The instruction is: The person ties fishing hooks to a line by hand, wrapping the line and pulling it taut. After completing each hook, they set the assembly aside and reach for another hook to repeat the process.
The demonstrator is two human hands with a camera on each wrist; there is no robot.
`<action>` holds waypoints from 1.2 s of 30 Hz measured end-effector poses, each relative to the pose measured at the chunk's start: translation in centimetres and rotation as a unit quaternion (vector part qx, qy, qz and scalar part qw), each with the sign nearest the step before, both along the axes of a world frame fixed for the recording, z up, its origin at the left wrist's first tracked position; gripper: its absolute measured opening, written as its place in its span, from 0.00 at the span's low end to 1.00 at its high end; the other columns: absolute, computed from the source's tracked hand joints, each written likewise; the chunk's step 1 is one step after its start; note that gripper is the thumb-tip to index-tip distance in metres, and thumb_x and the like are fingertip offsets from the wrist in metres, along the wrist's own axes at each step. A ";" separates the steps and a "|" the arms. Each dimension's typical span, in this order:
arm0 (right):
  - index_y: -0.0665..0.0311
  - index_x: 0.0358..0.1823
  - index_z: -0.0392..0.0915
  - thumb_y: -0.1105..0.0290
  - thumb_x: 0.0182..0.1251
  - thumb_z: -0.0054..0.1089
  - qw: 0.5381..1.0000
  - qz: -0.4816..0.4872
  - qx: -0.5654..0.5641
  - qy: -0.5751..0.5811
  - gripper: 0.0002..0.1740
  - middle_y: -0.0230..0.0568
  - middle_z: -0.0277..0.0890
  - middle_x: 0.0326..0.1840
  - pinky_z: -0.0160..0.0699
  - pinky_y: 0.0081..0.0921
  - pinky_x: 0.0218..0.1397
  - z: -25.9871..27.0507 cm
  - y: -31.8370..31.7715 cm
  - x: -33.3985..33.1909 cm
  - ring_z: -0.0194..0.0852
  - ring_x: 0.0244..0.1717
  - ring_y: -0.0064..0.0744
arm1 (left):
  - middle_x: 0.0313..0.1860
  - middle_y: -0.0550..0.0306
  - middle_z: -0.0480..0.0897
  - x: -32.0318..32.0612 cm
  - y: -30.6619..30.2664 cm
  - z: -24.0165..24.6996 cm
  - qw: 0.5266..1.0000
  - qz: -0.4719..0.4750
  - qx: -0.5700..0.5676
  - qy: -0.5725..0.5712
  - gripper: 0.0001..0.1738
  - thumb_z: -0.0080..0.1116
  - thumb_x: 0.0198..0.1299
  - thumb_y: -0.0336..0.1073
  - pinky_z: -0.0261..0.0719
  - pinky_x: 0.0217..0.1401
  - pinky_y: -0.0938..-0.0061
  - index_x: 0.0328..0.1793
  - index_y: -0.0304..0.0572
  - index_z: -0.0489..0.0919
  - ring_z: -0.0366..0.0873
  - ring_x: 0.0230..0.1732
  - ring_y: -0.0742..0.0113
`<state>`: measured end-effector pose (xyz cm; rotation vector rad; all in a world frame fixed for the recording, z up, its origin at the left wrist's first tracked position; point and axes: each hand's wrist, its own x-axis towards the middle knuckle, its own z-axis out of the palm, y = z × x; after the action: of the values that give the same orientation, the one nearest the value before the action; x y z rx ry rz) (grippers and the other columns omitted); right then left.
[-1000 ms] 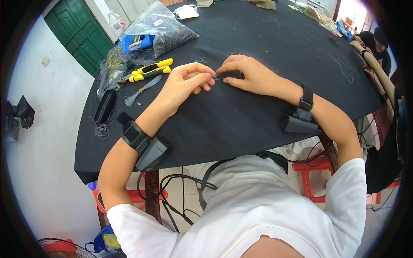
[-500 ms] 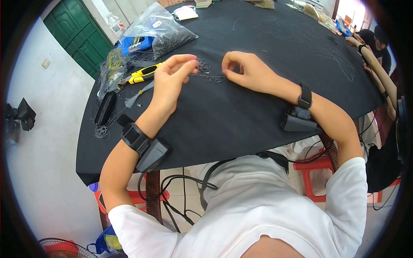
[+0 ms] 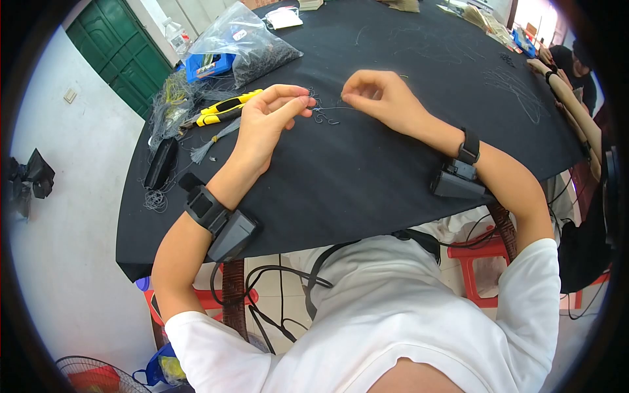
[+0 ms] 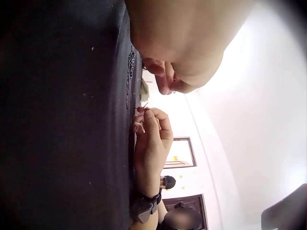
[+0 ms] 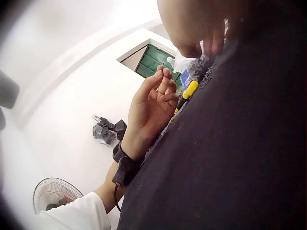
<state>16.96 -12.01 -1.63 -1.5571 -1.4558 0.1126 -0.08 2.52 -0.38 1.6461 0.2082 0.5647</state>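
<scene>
In the head view my left hand point(image 3: 265, 121) pinches a small dark fish hook point(image 5: 163, 67) between thumb and forefinger, and its tip shows above the fingertips in the right wrist view. My right hand point(image 3: 388, 101), a short way to the right, pinches a thin fishing line point(image 3: 337, 108) that runs across toward the left hand. Below and between the hands, several loose fish hooks point(image 3: 321, 118) lie on the black cloth point(image 3: 354, 183). Part of this pile is hidden behind the left fingers.
Yellow-and-black pliers point(image 3: 219, 111) and a tied bundle of line point(image 3: 213, 144) lie left of the left hand. Behind them are a tangle of line point(image 3: 171, 108), a blue box point(image 3: 208, 65) and a clear bag of dark pieces point(image 3: 265, 59). Another person point(image 3: 576, 75) sits far right.
My hands were close together, then drew apart, the left hand moving left and uncovering the hooks. Since then the left hand has shifted slightly right, and the right hand has risen a little.
</scene>
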 end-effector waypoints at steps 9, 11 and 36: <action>0.64 0.31 0.78 0.69 0.58 0.59 0.997 -0.027 -0.061 -0.029 0.06 0.22 0.55 0.13 0.49 0.17 0.21 0.9 -0.5 -0.6 0.50 0.17 0.11 | 0.39 0.57 0.82 -0.1 -0.3 0.2 0.999 -0.034 0.016 0.021 0.11 0.60 0.56 0.34 0.65 0.33 0.87 0.44 0.39 0.78 0.76 0.35 0.79; 0.64 0.32 0.78 0.69 0.58 0.58 0.996 0.015 -0.083 -0.030 0.06 0.22 0.57 0.13 0.50 0.17 0.21 0.5 -0.4 -0.3 0.51 0.17 0.11 | 0.39 0.57 0.82 -0.1 -0.3 0.2 0.999 -0.042 0.015 0.030 0.12 0.59 0.56 0.34 0.65 0.33 0.87 0.45 0.39 0.77 0.75 0.35 0.80; 0.65 0.34 0.74 0.71 0.61 0.55 0.982 0.179 0.008 0.056 0.05 0.20 0.58 0.14 0.49 0.15 0.22 0.8 -0.8 -1.4 0.50 0.18 0.09 | 0.39 0.60 0.82 -0.1 -0.7 0.2 0.980 -0.154 0.059 0.110 0.15 0.62 0.55 0.37 0.67 0.33 0.87 0.46 0.37 0.80 0.76 0.35 0.79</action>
<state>15.51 -12.84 -0.83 -1.2414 -1.6287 0.3920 -0.14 1.79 -0.20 1.8144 0.0775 0.1616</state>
